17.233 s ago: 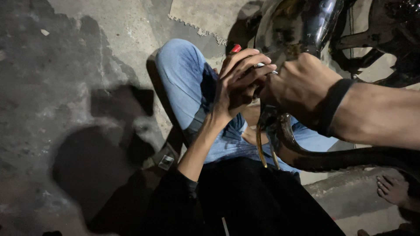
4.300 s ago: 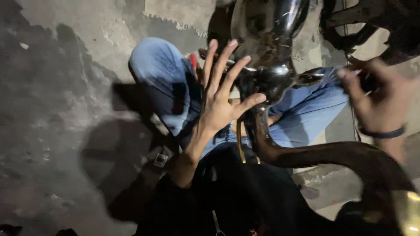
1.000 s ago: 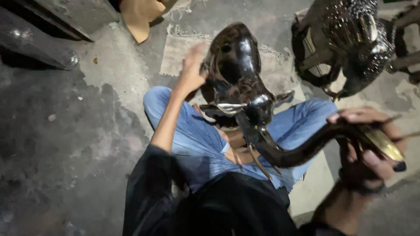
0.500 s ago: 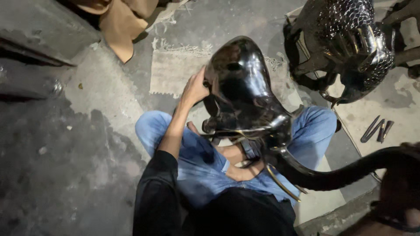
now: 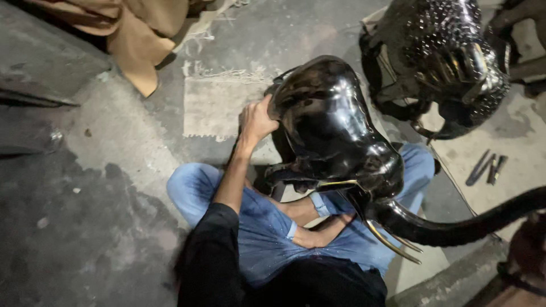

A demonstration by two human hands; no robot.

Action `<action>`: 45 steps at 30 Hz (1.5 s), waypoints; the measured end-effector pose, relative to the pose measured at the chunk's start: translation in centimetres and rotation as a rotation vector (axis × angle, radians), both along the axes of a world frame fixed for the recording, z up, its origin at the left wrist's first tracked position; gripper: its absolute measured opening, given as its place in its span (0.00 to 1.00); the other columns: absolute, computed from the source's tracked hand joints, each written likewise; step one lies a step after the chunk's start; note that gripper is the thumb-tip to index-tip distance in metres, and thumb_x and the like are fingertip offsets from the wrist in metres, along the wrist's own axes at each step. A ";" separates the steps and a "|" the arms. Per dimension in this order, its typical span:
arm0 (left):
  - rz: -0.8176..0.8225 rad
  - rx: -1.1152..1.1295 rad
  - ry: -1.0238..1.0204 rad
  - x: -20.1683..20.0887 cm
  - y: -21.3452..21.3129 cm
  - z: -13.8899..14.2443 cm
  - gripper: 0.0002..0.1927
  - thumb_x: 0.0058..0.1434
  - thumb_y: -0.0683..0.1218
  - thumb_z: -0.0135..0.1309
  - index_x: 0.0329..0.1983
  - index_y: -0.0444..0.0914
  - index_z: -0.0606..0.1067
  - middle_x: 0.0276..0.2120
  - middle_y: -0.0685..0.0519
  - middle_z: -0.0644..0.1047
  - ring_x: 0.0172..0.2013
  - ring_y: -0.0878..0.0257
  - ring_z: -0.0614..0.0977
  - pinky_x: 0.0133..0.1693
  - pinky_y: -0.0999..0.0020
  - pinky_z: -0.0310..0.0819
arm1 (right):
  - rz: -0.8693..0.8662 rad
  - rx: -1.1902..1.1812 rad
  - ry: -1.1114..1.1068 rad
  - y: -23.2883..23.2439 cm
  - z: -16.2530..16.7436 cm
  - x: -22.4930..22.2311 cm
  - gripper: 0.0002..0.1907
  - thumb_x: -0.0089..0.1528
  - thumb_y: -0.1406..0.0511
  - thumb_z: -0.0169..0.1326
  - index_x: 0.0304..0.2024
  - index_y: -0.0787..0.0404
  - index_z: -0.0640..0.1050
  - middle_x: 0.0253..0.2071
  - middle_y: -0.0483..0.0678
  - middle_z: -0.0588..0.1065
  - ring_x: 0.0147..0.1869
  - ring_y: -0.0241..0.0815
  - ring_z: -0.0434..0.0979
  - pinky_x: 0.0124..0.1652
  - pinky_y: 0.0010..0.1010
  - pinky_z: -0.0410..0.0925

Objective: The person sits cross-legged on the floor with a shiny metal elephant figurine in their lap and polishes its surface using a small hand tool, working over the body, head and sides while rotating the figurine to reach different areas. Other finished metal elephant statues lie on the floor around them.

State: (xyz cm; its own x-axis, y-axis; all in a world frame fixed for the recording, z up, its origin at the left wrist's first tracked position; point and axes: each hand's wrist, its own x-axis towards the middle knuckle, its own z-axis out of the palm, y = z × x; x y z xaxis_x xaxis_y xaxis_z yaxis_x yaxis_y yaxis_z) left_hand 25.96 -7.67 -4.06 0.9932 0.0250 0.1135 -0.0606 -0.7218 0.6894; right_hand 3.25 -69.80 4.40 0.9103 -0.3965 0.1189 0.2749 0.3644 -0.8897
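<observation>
A glossy black elephant statue [image 5: 335, 131] with gold-coloured tusks [image 5: 392, 244] lies tilted over my crossed legs in blue jeans [image 5: 261, 227]. My left hand [image 5: 256, 119] is pressed against the statue's rounded back, with the fingers curled on it. The trunk [image 5: 455, 227] stretches to the right edge of the view. My right hand [image 5: 526, 250], with a dark band on its wrist, sits under the trunk's far end and grips it. The frame edge cuts off most of that hand.
A second dark statue with a studded surface [image 5: 443, 57] stands at the top right. Dark metal tools [image 5: 486, 167] lie on the floor beside it. A worn mat [image 5: 213, 108] and tan cloth [image 5: 142, 34] lie ahead. A concrete ledge [image 5: 455, 281] runs along the lower right.
The view has pulled back and shifted, so the statue sits more to the centre. My left hand stays on its back. My right hand, with the trunk end, has slid to the frame's lower right.
</observation>
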 end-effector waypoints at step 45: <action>0.086 -0.078 -0.100 -0.9 -0.7 -0.3 0.27 0.48 0.44 0.61 0.54 0.39 0.76 0.35 0.37 0.81 0.38 0.36 0.82 0.38 0.45 0.76 | -0.528 -0.915 -0.101 8.2 0.9 2.9 0.14 0.81 0.60 0.43 0.56 0.65 0.73 0.52 0.56 0.73 0.51 0.39 0.76 0.51 0.23 0.71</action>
